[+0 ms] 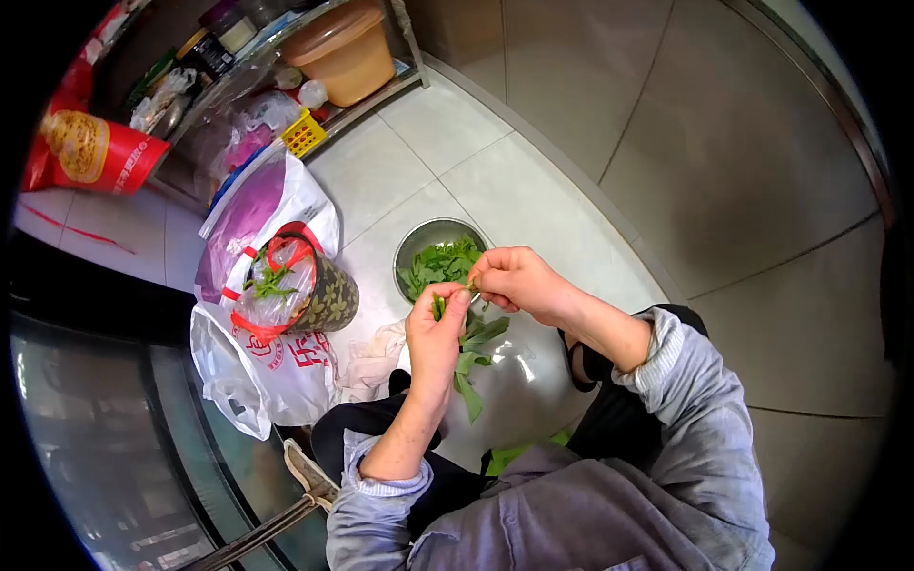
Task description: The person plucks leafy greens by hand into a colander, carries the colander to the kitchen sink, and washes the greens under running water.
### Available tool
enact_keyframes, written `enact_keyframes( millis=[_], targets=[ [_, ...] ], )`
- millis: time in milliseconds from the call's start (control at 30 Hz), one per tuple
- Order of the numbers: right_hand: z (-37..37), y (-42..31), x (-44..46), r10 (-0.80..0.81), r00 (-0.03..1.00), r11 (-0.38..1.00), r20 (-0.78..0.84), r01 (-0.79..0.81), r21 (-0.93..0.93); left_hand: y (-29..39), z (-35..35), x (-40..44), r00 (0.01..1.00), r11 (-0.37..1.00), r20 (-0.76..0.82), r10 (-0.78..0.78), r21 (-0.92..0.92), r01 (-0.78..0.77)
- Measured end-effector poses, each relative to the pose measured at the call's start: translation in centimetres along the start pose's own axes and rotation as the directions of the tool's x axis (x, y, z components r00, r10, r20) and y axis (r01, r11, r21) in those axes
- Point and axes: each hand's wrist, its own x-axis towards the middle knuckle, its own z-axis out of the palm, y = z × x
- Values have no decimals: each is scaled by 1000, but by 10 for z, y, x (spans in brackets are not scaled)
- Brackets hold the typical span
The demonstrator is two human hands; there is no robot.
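Observation:
My left hand (437, 333) is closed around a leafy green stalk (468, 366), whose leaves hang down below the fingers. Close beside it, my right hand (524, 284) pinches the stalk's upper end, and the fingertips of both hands nearly meet. Just beyond them a metal bowl (407, 238) holds a heap of picked green leaves (440, 265). Under my hands, between my legs, is a wide shiny metal basin (522, 381); part of it is hidden by my arms and clothing. More green leaves (509, 459) show near my lap.
To the left, a floral-patterned bin (335, 297) lined with a plastic bag holds green scraps (270, 283). White plastic bags (228, 357) and a pale cloth (373, 362) lie around it. A shelf with a lidded orange tub (347, 62) and a red package (109, 152) stand farther back.

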Motion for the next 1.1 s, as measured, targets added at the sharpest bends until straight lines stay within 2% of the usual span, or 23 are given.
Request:
enact_keyframes(
  millis=[67,200,267,367,500,533,600,700,800,933,1033,1067,1100],
  targets=[
    [1,2,1,29,1000,999,-6,-29,44,-9,1,1,1000,992,24,-12,-126,15],
    [-2,10,1,47,999,986,13,-48,160,-12,13,3,997,998,-58,58,-7,-58],
    [0,12,3,29,1000,992,-6,-28,120,-15,13,5,992,996,-88,89,-7,-90],
    [1,15,5,-5,999,1000,35,5,-2,-7,9,6,997,984,-77,10,-175,-24],
    [2,24,0,21,996,990,86,-9,-141,-4,-16,37,949,974,-315,2,-216,-74],
    [-1,28,1,41,997,986,67,-29,-164,-9,-27,46,944,974,-329,-29,-220,-47],
    [-9,34,4,27,1000,989,13,-25,-143,-29,-48,65,929,972,-358,-89,-233,3],
    [-20,20,-3,58,998,995,-41,-60,-74,-60,-66,86,896,993,-445,-2,-104,-49],
    [-33,8,-14,37,996,998,-75,-34,46,-103,-89,108,896,988,-416,-154,-63,141],
    [-43,5,-25,13,995,999,-100,-9,40,-145,-88,141,899,974,-376,-227,-62,220],
    [-51,9,-30,57,993,998,-108,-59,-22,-161,-83,186,924,974,-319,-210,13,226],
    [-56,11,-33,87,990,996,-114,-90,-25,-165,-80,202,921,966,-314,-231,40,256],
    [-59,12,-34,120,986,992,-117,-124,-28,-171,-76,218,926,950,-245,-286,54,308]
  ],
)
